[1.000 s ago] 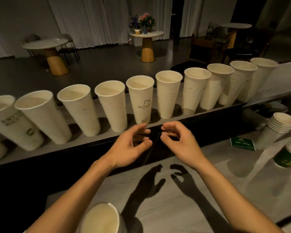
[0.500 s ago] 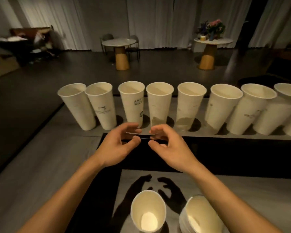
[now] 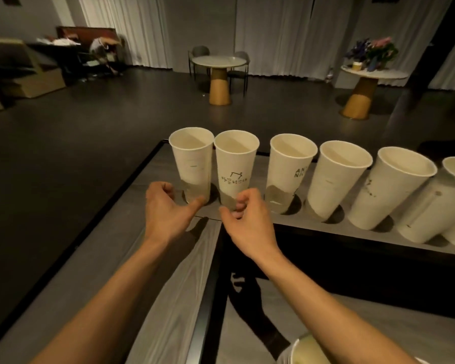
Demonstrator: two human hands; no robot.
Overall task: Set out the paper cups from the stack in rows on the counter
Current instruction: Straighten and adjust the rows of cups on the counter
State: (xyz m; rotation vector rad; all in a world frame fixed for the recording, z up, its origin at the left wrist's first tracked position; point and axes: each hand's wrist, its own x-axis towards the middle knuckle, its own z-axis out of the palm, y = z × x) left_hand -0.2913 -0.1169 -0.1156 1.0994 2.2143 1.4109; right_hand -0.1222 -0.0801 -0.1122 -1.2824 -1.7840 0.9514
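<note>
Several tall white paper cups stand in a row on the raised counter ledge (image 3: 326,229). My left hand (image 3: 166,208) is at the base of the leftmost cup (image 3: 192,158), fingers curled on its left side and thumb across its front. My right hand (image 3: 247,219) hovers in front of the base of the second cup (image 3: 235,164), which carries a small printed logo; its fingers are loosely curled and hold nothing. The third cup (image 3: 290,166) and the cups after it lean away to the right. A rim of the cup stack (image 3: 306,349) shows at the bottom edge.
The counter turns a corner here, with a grey wood-grain top (image 3: 153,261) running toward me on the left. A lower work surface (image 3: 378,324) lies under my right arm. Beyond the ledge are dark floor, two round tables (image 3: 218,61) and curtains.
The view has swung left to the end of the row. My hands have spread apart and moved forward to the bases of the two leftmost cups.
</note>
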